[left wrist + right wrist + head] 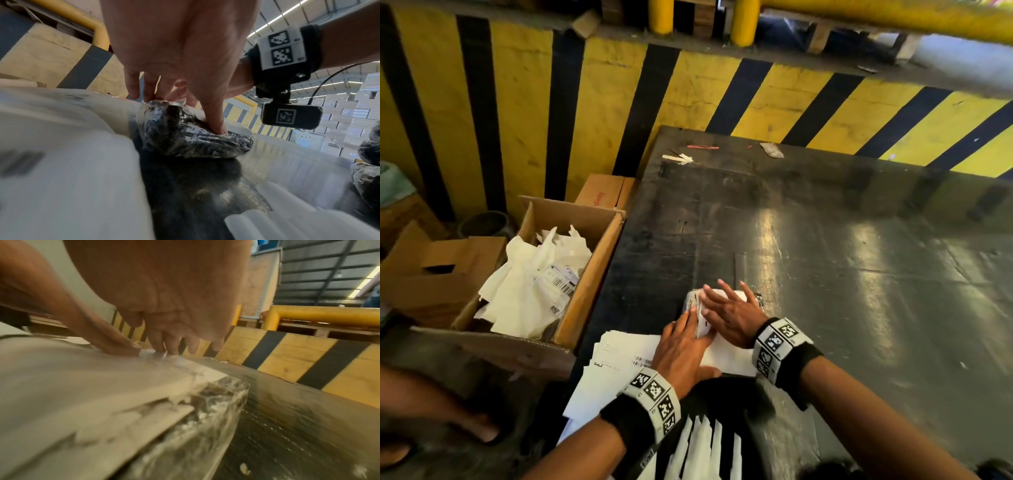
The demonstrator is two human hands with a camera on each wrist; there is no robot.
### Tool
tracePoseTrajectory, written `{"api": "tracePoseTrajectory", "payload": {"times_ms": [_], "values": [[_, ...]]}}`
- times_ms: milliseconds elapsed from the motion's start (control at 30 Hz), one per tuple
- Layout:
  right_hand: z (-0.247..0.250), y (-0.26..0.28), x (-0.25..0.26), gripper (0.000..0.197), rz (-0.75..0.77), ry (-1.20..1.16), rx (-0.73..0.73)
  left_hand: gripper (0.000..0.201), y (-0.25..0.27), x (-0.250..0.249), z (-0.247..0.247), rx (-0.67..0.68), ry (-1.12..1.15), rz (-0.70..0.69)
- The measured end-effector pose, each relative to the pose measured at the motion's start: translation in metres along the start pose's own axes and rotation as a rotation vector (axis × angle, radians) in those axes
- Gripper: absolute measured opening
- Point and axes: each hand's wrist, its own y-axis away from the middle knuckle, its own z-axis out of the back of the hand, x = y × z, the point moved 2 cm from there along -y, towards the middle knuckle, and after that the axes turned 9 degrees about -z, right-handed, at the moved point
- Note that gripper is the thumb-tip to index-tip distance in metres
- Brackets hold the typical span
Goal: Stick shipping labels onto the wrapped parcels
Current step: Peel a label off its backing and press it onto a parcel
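I have the wrapped parcel at the near edge of the tabletop. My left hand and right hand, fingers flat, press its label down. Further parcels at right appear unlabelled; loose labels lie near left.

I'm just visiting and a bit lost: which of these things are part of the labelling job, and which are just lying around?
Part of the job:
- wrapped parcel
- shipping label being pressed onto it
- left hand and right hand, both flat on top
- stack of label sheets

Lying about:
- cardboard box of white paper scraps
- red strip
- paper scrap
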Motion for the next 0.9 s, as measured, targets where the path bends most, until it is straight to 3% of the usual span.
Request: {"api": "tracePoseTrajectory", "payload": {"times_ms": [100, 267, 467, 633, 700, 900], "values": [[-0.005, 0.013, -0.002, 0.093, 0.092, 0.030, -0.009, 0.076, 0.000, 0.001, 0.000, 0.011, 0.015, 0.004], [0.010, -0.007, 0.004, 0.053, -0.018, -0.035, 0.036, 0.082, -0.001, 0.001, 0.000, 0.002, 0.004, -0.006], [0.005, 0.003, -0.005, 0.055, 0.014, 0.032, -0.005, 0.079, -0.001, 0.002, 0.001, 0.032, -0.006, 0.024], [-0.018, 0.050, -0.050, 0.111, -0.011, 0.086, -0.014, 0.080, -0.002, 0.002, 0.002, 0.053, -0.005, 0.040], [-0.014, 0.053, -0.044, 0.119, -0.046, 0.156, -0.016, 0.080, -0.001, 0.001, 0.004, 0.052, 0.013, 0.041], [-0.028, 0.065, 0.001, 0.098, -0.127, 0.140, -0.064, 0.081, -0.001, 0.000, 0.004, 0.021, 0.012, 0.064]]}}
